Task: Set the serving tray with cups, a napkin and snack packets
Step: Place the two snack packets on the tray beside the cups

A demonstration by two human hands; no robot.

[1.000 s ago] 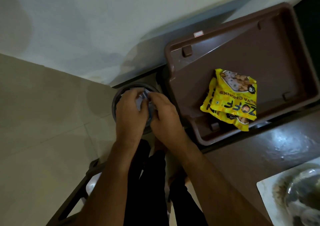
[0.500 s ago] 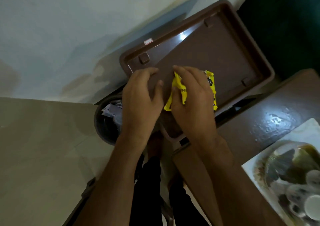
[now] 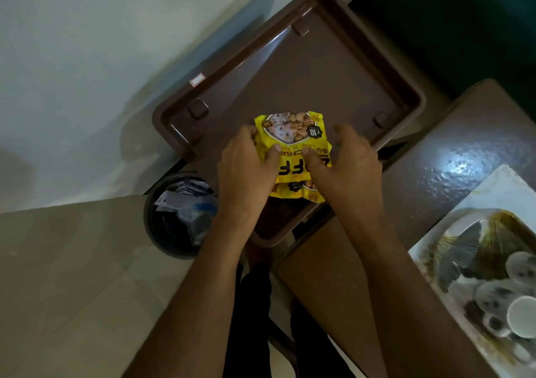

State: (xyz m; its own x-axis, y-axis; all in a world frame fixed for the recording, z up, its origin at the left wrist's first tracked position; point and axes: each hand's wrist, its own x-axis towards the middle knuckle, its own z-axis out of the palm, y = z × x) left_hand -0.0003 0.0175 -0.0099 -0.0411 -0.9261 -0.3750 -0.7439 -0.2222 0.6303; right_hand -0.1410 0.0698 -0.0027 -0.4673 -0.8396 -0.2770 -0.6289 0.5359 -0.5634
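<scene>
Left hand [image 3: 246, 166]: fingers curled around the left edge of the yellow snack packets [image 3: 293, 142], thumb pressed on the printed face. Grasp confirmed. Right hand [image 3: 346, 164]: thumb pressed on the same face near the middle, remaining fingers spread at the right edge; contact with the packet there is partly hidden, but the hand grips it. The packets form a small stack, at least two, the lower one showing below the top one. The stack sits over the near part of the brown tray [image 3: 406, 87], low against its floor; whether it rests or is lifted cannot be told. The tray lies tilted beside a dark bench [image 3: 452, 157]. A round waste bin [image 3: 174, 221] with crumpled paper stands just left of the tray. On the bench at right, a patterned board [image 3: 435, 244] carries white cups [image 3: 522, 315].
</scene>
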